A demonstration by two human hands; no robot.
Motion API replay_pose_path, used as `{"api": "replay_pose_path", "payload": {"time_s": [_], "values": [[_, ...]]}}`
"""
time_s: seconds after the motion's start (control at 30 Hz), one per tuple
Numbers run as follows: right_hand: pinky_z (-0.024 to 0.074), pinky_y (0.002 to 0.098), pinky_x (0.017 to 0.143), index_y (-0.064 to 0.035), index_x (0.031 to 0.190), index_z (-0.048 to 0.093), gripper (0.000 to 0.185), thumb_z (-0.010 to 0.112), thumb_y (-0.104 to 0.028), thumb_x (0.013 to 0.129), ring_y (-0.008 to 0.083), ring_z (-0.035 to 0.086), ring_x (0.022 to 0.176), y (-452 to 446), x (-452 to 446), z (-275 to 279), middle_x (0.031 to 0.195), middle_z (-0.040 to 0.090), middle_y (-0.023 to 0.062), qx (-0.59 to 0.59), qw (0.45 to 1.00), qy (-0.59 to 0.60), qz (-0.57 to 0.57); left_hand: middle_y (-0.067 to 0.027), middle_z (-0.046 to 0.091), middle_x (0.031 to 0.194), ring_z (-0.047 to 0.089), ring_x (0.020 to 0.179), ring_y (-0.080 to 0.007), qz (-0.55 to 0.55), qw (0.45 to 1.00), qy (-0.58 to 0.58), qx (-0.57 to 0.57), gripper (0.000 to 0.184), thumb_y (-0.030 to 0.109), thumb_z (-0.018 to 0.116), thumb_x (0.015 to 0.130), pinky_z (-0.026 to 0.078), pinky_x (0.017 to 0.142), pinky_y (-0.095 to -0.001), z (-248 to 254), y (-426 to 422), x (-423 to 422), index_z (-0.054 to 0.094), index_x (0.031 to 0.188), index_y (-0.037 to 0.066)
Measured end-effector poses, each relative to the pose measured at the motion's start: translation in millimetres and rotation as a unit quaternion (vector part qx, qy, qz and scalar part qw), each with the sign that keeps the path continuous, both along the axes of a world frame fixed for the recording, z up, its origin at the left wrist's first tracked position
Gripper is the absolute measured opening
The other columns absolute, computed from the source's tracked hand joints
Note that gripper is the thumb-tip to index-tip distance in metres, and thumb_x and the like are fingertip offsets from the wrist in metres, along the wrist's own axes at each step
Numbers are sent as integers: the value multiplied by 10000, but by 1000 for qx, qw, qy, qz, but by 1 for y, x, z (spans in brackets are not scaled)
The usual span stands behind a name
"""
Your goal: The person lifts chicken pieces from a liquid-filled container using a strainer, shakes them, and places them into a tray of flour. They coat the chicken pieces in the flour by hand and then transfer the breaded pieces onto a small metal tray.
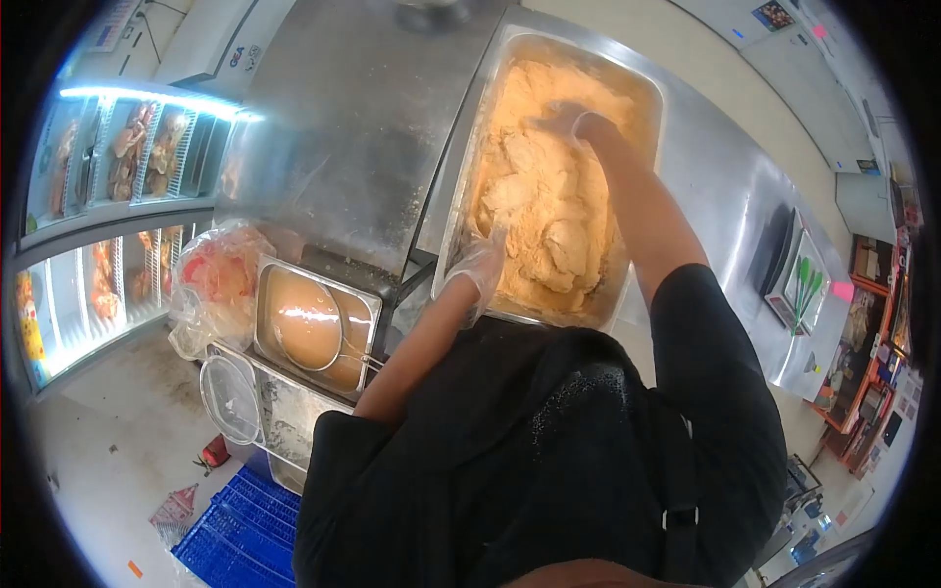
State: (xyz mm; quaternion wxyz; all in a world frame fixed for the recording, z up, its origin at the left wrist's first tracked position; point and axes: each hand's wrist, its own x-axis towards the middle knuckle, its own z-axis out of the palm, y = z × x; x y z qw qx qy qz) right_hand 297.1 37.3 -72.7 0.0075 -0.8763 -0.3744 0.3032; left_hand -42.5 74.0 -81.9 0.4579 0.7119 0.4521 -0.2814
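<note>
A deep steel tray [655,93] holds orange-tinted breading flour [603,86] with several coated pieces, which look like chicken [566,250], lying in it. My right hand [570,120], in a clear glove, reaches into the far part of the flour. Its fingers stretch leftward over the flour, somewhat blurred, with nothing visible in them. My left hand [480,267], also in a clear plastic glove, is at the near left side of the tray. Its fingers point inward beside the coated pieces, outstretched; their tips are partly lost against the flour.
Left of me a steel pan of pale orange liquid [299,309] has a wire strainer basket [338,338] in it. Beside it are a plastic bag [221,274] and a floury pan [294,412]. A blue crate [240,529] lies on the floor. Green-handled utensils [806,284] rest at right.
</note>
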Motion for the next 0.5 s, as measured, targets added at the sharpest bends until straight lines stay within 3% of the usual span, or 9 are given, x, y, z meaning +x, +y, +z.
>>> {"api": "replay_pose_path", "payload": {"time_s": [0.1, 0.13, 0.17, 0.23, 0.3, 0.37, 0.4, 0.47, 0.5], "values": [[424, 471, 1061, -129, 1431, 509, 805, 461, -712, 878, 329, 564, 1246, -10, 15, -62, 1545, 393, 141, 36, 983, 135, 116, -253, 299, 1572, 264, 1480, -362, 144, 980, -89, -104, 913, 679, 231, 975, 229, 1191, -421, -8, -8, 2, 277, 1514, -57], [405, 454, 1079, -138, 1456, 469, 785, 439, -693, 901, 310, 530, 1281, -12, 10, -58, 1554, 383, 130, -32, 950, 6, 309, -182, 341, 1567, 322, 1446, -333, 219, 951, -116, -183, 828, 640, 243, 992, 259, 1177, -416, 58, -18, 14, 302, 1526, 11], [386, 438, 1098, -147, 1481, 430, 767, 417, -673, 923, 291, 495, 1315, -16, 1, -53, 1563, 372, 119, -99, 861, -123, 484, -146, 362, 1564, 350, 1429, -318, 254, 932, -129, -222, 787, 621, 249, 1000, 274, 1170, -413, 58, -19, 17, 315, 1532, 45], [347, 404, 1135, -165, 1530, 351, 733, 373, -634, 967, 253, 426, 1384, -32, -21, -42, 1580, 351, 97, -213, 540, -348, 737, -111, 391, 1555, 384, 1409, -295, 320, 866, -184, -337, 754, 612, 251, 1005, 294, 1161, -410, -5, -12, 19, 325, 1540, 86], [328, 388, 1153, -174, 1555, 312, 718, 351, -614, 989, 234, 391, 1418, -53, -39, -32, 1589, 340, 86, -256, 329, -429, 801, -111, 399, 1549, 389, 1405, -286, 345, 813, -223, -412, 761, 623, 248, 1002, 298, 1158, -411, -25, -11, 22, 322, 1542, 93], [304, 357, 1162, -180, 1560, 301, 623, 333, -501, 1026, 214, 370, 1424, -71, -55, -21, 1596, 328, 79, -193, 783, -170, 566, -116, 407, 1542, 400, 1394, -271, 325, 839, -192, -392, 742, 601, 330, 992, 312, 1145, -406, -17, -14, 29, 344, 1532, 93], [292, 342, 1167, -183, 1562, 295, 580, 324, -445, 1045, 205, 360, 1426, -80, -61, -16, 1599, 322, 75, -133, 920, -16, 368, -118, 411, 1538, 405, 1389, -264, 313, 852, -178, -381, 735, 591, 371, 987, 318, 1139, -404, -5, -14, 35, 355, 1527, 92], [268, 312, 1176, -188, 1567, 284, 506, 307, -332, 1082, 185, 339, 1432, -94, -71, -7, 1606, 309, 68, 18, 954, 283, -102, -122, 420, 1531, 415, 1379, -249, 288, 875, -148, -359, 724, 569, 452, 977, 332, 1126, -400, 11, -14, 45, 376, 1517, 92], [268, 312, 1176, -188, 1567, 284, 506, 307, -332, 1082, 185, 339, 1432, -98, -77, 0, 1606, 309, 68, 18, 954, 281, -104, -122, 420, 1531, 415, 1379, -249, 286, 875, -149, -361, 724, 569, 452, 977, 332, 1126, -400, 10, -14, 47, 376, 1517, 92]]}}
